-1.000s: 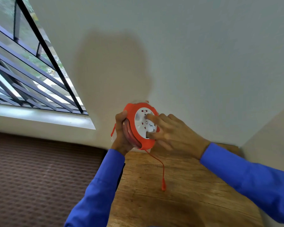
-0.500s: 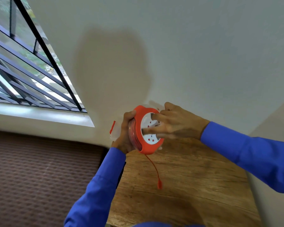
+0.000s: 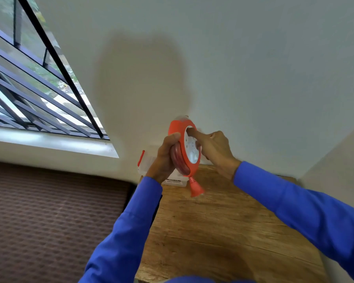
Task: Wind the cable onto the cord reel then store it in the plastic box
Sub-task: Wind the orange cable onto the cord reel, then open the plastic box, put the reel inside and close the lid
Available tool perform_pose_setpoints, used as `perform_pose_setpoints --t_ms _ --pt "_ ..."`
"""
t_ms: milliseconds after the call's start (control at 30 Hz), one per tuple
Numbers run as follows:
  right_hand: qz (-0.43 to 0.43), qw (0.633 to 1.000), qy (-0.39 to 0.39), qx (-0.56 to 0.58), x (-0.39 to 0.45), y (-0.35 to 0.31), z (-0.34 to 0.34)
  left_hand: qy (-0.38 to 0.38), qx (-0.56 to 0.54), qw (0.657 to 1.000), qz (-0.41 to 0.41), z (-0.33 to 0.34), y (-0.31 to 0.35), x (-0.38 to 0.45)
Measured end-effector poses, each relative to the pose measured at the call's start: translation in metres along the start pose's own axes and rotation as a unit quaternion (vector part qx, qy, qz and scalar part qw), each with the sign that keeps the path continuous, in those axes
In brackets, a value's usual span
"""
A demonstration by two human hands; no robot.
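Above wooden table, left hand grips upright cord reel, plug hanging down; right hand fingers press its face.

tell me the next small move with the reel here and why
Probably lower the cord reel into the plastic box behind it. The cable looks fully wound: the plug hangs right at the rim. The left hand grips the rim and the right hand presses its white face.

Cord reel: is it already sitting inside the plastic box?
No, the cord reel is held up between the left hand and right hand, in front of the plastic box.
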State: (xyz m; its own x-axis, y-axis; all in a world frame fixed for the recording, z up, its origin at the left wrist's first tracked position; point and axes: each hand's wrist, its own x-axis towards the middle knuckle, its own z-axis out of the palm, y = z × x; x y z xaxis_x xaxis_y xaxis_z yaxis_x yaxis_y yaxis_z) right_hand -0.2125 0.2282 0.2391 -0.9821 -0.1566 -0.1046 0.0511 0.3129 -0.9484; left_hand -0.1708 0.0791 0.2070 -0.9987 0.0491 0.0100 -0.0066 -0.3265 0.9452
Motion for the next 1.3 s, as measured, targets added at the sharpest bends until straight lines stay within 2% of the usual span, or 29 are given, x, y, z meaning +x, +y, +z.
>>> perform_pose_setpoints --t_ms 100,233,300,467,600,667,733,800,867,967,1133,1300 --pt "0.11 0.993 -0.049 0.001 0.002 -0.009 -0.005 -0.016 0.035 0.999 0.003 -0.001 -0.004 -0.003" --pt "0.187 0.975 -0.119 0.023 0.006 -0.01 -0.01 0.006 0.069 0.997 -0.013 -0.001 -0.02 -0.008" --pt "0.211 0.965 -0.147 0.044 0.007 -0.004 -0.009 -0.006 0.063 0.998 -0.019 0.002 -0.031 -0.011" --pt "0.206 0.965 -0.159 0.035 0.009 0.017 -0.014 0.018 0.06 0.998 -0.021 -0.004 -0.051 -0.014" --pt "0.142 0.974 -0.139 -0.107 0.011 0.053 -0.014 0.073 0.069 0.995 0.001 -0.014 -0.057 -0.01" --pt "0.088 0.951 -0.139 -0.263 0.012 0.08 -0.01 0.076 0.083 0.994 -0.011 -0.025 -0.063 -0.013" --pt "0.011 0.891 -0.118 -0.438 0.01 0.106 -0.004 0.091 0.099 0.991 -0.026 -0.04 -0.072 -0.018" --pt "-0.057 0.838 -0.095 -0.534 0.007 0.135 0.003 0.122 0.095 0.987 -0.043 -0.055 -0.082 -0.022" --pt "-0.062 0.804 -0.119 -0.58 0.006 0.162 0.01 0.156 0.092 0.982 -0.061 -0.067 -0.087 -0.027" --pt "-0.017 0.774 -0.17 -0.61 0.014 0.193 0.019 0.183 0.112 0.973 -0.083 -0.089 -0.091 -0.032" --pt "0.025 0.748 -0.206 -0.63 0.024 0.228 0.034 0.263 0.141 0.944 -0.138 -0.122 -0.099 -0.03" --pt "0.058 0.749 -0.227 -0.62 0.033 0.238 0.051 0.305 0.16 0.921 -0.179 -0.163 -0.103 -0.02"
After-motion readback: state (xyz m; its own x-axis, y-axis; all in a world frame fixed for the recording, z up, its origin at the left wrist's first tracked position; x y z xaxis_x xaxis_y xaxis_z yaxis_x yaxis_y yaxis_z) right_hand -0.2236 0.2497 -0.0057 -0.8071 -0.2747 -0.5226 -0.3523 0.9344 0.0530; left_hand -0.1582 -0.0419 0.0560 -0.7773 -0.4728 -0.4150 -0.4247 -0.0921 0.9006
